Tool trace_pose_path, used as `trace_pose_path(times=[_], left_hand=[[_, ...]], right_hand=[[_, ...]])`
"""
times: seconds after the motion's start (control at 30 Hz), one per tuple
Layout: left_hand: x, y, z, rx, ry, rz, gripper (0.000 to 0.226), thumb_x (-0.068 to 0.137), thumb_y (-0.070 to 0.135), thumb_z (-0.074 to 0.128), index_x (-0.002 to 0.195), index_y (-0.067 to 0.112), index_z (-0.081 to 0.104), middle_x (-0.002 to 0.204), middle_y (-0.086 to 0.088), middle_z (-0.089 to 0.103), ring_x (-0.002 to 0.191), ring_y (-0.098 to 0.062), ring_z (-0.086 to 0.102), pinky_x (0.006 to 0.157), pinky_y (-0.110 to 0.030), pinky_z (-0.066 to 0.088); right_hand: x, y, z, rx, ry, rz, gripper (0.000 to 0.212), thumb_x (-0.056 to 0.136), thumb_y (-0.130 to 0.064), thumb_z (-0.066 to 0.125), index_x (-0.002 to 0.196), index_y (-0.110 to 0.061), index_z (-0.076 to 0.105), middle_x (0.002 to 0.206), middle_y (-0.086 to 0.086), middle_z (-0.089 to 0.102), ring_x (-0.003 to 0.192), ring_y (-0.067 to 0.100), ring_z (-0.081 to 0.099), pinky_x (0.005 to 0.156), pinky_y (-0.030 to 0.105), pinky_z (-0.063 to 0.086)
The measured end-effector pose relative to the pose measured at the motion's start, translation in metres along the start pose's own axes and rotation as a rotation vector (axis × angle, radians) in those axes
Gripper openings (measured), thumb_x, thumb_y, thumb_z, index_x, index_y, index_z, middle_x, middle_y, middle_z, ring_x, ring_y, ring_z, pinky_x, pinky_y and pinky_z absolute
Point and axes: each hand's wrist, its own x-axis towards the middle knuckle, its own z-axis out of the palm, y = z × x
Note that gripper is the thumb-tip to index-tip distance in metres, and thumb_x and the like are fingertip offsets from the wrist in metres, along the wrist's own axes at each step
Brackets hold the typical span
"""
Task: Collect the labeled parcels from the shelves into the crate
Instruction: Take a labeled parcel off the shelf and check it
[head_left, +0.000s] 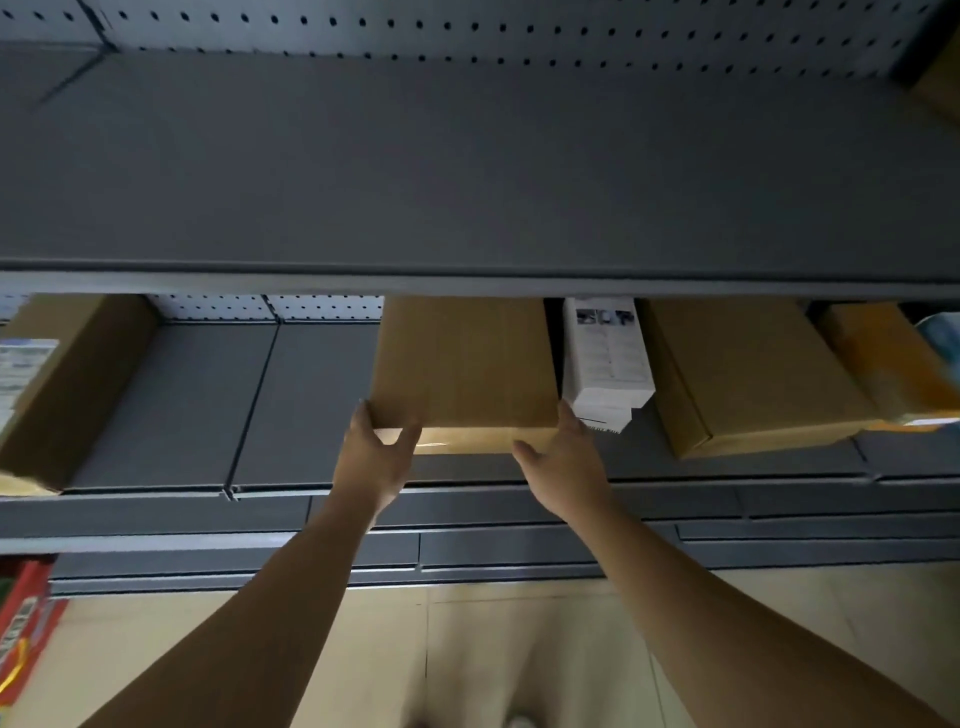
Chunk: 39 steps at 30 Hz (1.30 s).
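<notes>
- Now the left hand (376, 460) and the right hand (567, 463) both grip the near corners of one brown parcel (465, 364), thumbs on its front face and fingers curled round its sides.
- This parcel sits on the middle shelf (182, 410), just beside a white box (608, 358); its visible faces show no label.
- The crate is not in view, so I cannot tell how much is collected.
- I judge much is left: a second brown box (753, 379) and a labeled box (67, 384) wait.
</notes>
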Motion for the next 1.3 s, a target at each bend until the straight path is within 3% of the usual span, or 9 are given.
trace_pose_path(times=[0.13,0.27,0.43,0.6,0.73,0.87,1.0,1.17,1.3], left_hand=[[-0.013,-0.013,-0.002,-0.107,0.032,-0.044,0.066,0.089,0.045,0.072,0.143,0.015,0.047,0.131,0.002,0.057,0.119,-0.023,0.057,0.095,-0.032,0.044],[-0.036,-0.032,-0.009,-0.276,0.078,-0.148,0.056,0.091,0.044,0.071,0.135,0.015,0.052,0.12,-0.002,0.062,0.108,-0.024,0.062,0.086,-0.032,0.044],[-0.024,-0.039,-0.008,-0.287,0.019,-0.137,0.057,0.097,0.043,0.063,0.145,0.015,0.049,0.125,-0.001,0.06,0.11,-0.022,0.059,0.091,-0.033,0.043],[-0.034,-0.047,-0.005,-0.317,0.0,-0.148,0.044,0.1,0.032,0.06,0.141,0.018,0.05,0.124,-0.005,0.061,0.108,-0.025,0.06,0.089,-0.033,0.043],[-0.055,-0.049,-0.012,-0.388,-0.07,-0.114,0.031,0.105,0.029,0.05,0.135,0.036,0.043,0.114,-0.005,0.061,0.097,-0.018,0.061,0.079,-0.034,0.047],[-0.07,-0.036,-0.005,-0.29,-0.175,-0.059,0.025,0.101,0.05,0.049,0.126,0.051,0.049,0.126,-0.002,0.055,0.108,-0.019,0.059,0.086,-0.033,0.053],[-0.073,-0.012,-0.002,-0.297,-0.252,-0.001,0.078,0.073,0.09,0.054,0.136,0.043,0.059,0.144,0.005,0.049,0.124,-0.017,0.056,0.108,-0.044,0.047],[-0.105,0.015,-0.027,-0.586,-0.458,0.058,0.097,0.069,0.09,0.057,0.149,0.036,0.043,0.141,0.011,0.058,0.129,-0.013,0.057,0.108,-0.039,0.046],[-0.123,0.017,-0.037,-0.645,-0.362,0.091,0.089,0.067,0.085,0.063,0.138,0.034,0.048,0.126,0.012,0.066,0.117,-0.013,0.063,0.095,-0.033,0.054]], right_hand=[[-0.011,0.013,0.004,0.054,0.04,0.006,0.068,0.089,-0.042,0.071,0.149,-0.027,0.041,0.137,0.002,0.046,0.114,0.02,0.059,0.098,0.034,0.049],[-0.028,0.049,0.013,0.135,0.03,0.069,0.055,0.075,-0.071,0.067,0.118,-0.038,0.06,0.113,-0.007,0.066,0.1,0.011,0.064,0.085,0.04,0.059],[-0.027,0.038,0.008,0.351,0.0,0.102,0.032,0.103,-0.052,0.048,0.119,-0.028,0.061,0.1,-0.014,0.066,0.093,0.005,0.062,0.073,0.021,0.046],[-0.043,0.037,0.007,0.825,0.019,0.26,0.022,0.102,-0.044,0.053,0.115,-0.027,0.057,0.114,-0.006,0.063,0.106,0.015,0.059,0.107,0.049,0.044],[-0.071,0.034,-0.013,1.128,0.031,0.225,0.046,0.088,-0.044,0.064,0.122,-0.014,0.058,0.125,0.015,0.065,0.117,0.035,0.064,0.103,0.055,0.051],[-0.09,0.015,-0.027,1.118,-0.011,0.098,0.087,0.057,-0.051,0.093,0.132,-0.021,0.061,0.128,0.005,0.069,0.116,0.028,0.068,0.103,0.051,0.053],[-0.105,-0.017,-0.027,1.075,-0.007,-0.035,0.052,0.077,-0.039,0.074,0.126,-0.025,0.067,0.117,-0.002,0.074,0.108,0.02,0.071,0.095,0.042,0.057],[-0.118,-0.03,-0.006,1.134,-0.006,0.019,0.045,0.098,-0.039,0.048,0.138,-0.024,0.06,0.132,0.001,0.068,0.12,0.025,0.065,0.105,0.051,0.051],[-0.123,-0.039,0.006,0.959,-0.037,-0.013,0.033,0.108,-0.027,0.044,0.133,-0.028,0.065,0.122,-0.008,0.073,0.115,0.017,0.068,0.099,0.043,0.056]])
